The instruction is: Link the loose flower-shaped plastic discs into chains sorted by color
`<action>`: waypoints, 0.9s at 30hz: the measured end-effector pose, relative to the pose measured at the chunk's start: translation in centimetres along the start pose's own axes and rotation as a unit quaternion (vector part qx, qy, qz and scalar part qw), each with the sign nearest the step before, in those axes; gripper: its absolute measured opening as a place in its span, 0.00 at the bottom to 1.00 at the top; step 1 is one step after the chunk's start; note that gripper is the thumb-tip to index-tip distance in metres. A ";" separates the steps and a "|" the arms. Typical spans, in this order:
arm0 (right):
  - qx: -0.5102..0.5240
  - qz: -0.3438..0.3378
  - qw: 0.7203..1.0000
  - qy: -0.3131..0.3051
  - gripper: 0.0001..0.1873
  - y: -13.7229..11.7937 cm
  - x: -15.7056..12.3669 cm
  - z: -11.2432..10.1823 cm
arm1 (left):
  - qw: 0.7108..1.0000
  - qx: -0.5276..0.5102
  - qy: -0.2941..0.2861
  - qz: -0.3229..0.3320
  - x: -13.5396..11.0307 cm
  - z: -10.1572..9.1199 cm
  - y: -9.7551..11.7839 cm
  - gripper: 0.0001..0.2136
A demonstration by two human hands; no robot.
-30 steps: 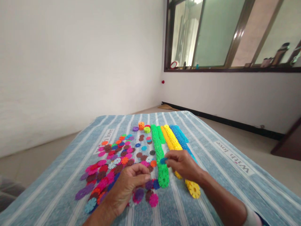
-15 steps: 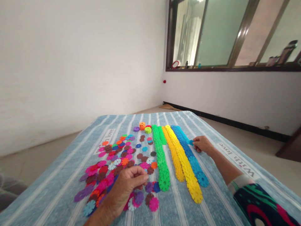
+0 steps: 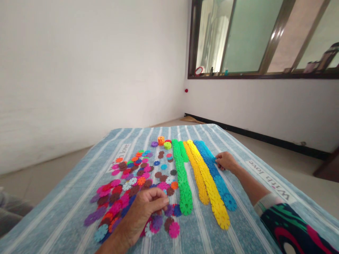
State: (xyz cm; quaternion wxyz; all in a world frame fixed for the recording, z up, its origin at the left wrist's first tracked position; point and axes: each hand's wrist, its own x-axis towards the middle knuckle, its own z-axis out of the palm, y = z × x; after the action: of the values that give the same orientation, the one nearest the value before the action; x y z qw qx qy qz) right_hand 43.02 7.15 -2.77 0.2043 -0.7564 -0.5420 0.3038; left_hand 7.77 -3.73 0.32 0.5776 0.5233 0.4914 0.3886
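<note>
My right hand [image 3: 225, 161] is closed at the right edge of the blue row of notched plastic discs [image 3: 219, 183], its fingertips pinched on a blue disc [image 3: 213, 159] at the end of a shorter blue line. Over the mixed heap of coloured discs [image 3: 120, 204] hovers my left hand [image 3: 148, 204], thumb and forefinger pressed together; whatever they might hold is hidden. Overlapping yellow discs [image 3: 209, 188] form a long row between the blue one and the long green row [image 3: 182, 176].
A stack of orange discs [image 3: 161, 140] stands at the far side, next to a purple disc [image 3: 154, 144] and a lime-green stack [image 3: 167, 145]. Loose brown discs [image 3: 161, 155] lie left of the green row. A striped blue cloth [image 3: 254, 225] covers the surface.
My right hand has shifted slightly left, bringing the blue disc against the blue row. My left hand keeps its pinch over the heap. The view has moved slightly.
</note>
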 end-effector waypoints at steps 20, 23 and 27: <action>-0.057 0.002 0.998 0.002 0.13 0.8 0.5 0.3 | 0.999 0.028 -0.028 -0.006 -0.1 -0.1 -0.1 0.09; -0.068 -0.002 0.998 -0.002 0.13 0.9 0.6 0.4 | 0.999 0.036 -0.033 -0.007 0.0 -0.2 -0.2 0.09; -0.081 -0.005 0.997 -0.005 0.12 1.0 0.7 0.5 | 0.998 0.048 -0.039 -0.008 0.1 -0.2 -0.3 0.09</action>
State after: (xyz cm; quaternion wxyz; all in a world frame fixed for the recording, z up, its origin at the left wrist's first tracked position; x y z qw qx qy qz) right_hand 43.49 7.44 -3.92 0.1413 -0.7666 -0.5692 0.2615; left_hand 7.54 -3.65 0.01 0.5736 0.5612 0.4907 0.3396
